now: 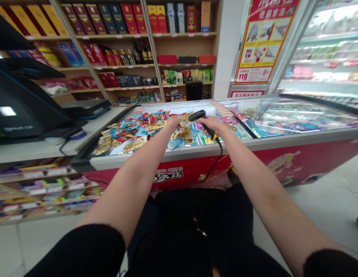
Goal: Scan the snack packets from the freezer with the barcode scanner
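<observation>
Both my arms reach forward over a red chest freezer [196, 152] whose glass top is covered with a pile of small snack packets [132, 132]. My right hand [211, 125] is closed around the grip of a black barcode scanner [198, 114], its cable hanging down the freezer front. My left hand [173, 121] pinches a gold snack packet [187, 116] and holds it just in front of the scanner's head. More gold, blue and red packets lie right under both hands.
A checkout counter [37, 148] with a black register screen [20, 104] and a scale stands to the left. Shelves of boxed goods [124, 46] fill the back wall. A refrigerated display [326, 50] is on the right, with a red poster [264, 38] beside it.
</observation>
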The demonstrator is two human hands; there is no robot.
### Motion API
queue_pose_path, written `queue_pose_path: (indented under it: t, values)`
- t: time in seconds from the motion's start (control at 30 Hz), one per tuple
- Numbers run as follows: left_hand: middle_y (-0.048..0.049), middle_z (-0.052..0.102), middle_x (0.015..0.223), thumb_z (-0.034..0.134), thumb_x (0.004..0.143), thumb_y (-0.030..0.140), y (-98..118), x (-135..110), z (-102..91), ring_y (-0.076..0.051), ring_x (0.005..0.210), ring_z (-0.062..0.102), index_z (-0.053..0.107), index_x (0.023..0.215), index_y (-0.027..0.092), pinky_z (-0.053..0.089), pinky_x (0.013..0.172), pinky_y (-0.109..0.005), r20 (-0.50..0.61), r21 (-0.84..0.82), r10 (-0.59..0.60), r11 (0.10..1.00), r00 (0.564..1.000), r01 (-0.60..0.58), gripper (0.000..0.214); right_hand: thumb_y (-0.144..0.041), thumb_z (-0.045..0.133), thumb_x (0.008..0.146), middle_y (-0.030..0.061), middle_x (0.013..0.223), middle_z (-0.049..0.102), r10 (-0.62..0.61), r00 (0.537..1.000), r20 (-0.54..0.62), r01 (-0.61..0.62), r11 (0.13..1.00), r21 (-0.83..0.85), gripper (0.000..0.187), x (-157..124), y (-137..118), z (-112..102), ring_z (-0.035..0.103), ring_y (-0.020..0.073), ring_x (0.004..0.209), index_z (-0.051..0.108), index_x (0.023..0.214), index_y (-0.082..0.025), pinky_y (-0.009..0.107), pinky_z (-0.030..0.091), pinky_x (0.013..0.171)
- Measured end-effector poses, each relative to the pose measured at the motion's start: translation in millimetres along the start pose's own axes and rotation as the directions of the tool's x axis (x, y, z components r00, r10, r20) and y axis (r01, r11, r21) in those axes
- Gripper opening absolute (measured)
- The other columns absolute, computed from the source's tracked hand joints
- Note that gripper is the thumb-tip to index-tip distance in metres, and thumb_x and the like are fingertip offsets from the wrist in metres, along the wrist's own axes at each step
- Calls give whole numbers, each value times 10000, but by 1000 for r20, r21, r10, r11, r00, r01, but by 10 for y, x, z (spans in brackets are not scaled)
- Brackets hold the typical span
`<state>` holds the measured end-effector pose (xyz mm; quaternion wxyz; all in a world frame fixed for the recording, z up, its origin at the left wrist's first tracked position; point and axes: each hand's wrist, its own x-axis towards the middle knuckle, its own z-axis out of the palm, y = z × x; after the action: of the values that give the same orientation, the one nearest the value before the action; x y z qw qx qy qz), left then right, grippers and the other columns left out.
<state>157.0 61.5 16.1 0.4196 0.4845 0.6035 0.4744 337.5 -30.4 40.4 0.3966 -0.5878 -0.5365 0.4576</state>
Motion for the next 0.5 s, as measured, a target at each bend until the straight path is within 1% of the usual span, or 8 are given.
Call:
queue_pose_path:
  t: [0.1, 0.2, 0.27, 0.33, 0.4, 0.5]
  values:
    - [-33, 760, 951, 609, 886, 63, -37, 36, -58, -157, 936, 761, 654, 1124, 188, 606, 784, -250, 27, -64, 2, 998, 1000, 0, 273, -274, 681, 950, -6, 509, 527, 7, 1000, 7, -7, 1000, -9, 253, -15, -71, 17, 451, 106, 411, 555, 753, -179, 224, 372, 399]
    - [-26, 768, 885, 669, 835, 70, -60, 57, -106, -171, 907, 763, 683, 1115, 185, 618, 837, -312, 4, -79, 9, 997, 1000, -9, 303, -288, 727, 931, -7, 516, 535, 10, 1000, 6, -10, 1000, -19, 248, -17, -111, 39, 448, 104, 404, 562, 780, -181, 225, 379, 406]
    - [-22, 778, 886, 726, 793, 84, -64, 65, -126, -163, 872, 759, 698, 1098, 185, 617, 868, -345, -10, -82, 7, 997, 1000, -8, 323, -300, 747, 925, -11, 513, 534, 15, 1000, 6, -15, 999, -31, 255, -17, -123, 54, 444, 104, 399, 563, 795, -182, 223, 375, 404]
    - [-18, 781, 914, 743, 785, 104, -63, 71, -137, -146, 856, 756, 704, 1093, 188, 616, 876, -339, -15, -60, 9, 998, 1000, -10, 322, -309, 756, 925, -14, 509, 529, 21, 1000, 8, -21, 999, -40, 262, -23, -132, 66, 442, 102, 396, 563, 801, -182, 218, 369, 398]
    - [-15, 780, 942, 727, 810, 122, -60, 75, -138, -135, 860, 757, 706, 1099, 189, 615, 869, -319, -17, -23, 11, 1000, 1000, -11, 297, -311, 755, 928, -15, 509, 527, 25, 1000, 15, -25, 999, -43, 267, -33, -143, 72, 440, 99, 396, 561, 800, -180, 213, 364, 396]
    - [-22, 784, 949, 731, 831, 146, -61, 77, -125, -153, 880, 768, 712, 1095, 188, 614, 854, -314, -27, 36, 24, 999, 999, -23, 268, -299, 749, 931, -14, 508, 523, 19, 999, 26, -18, 998, -52, 259, -41, -157, 68, 439, 98, 395, 564, 800, -175, 212, 365, 393]
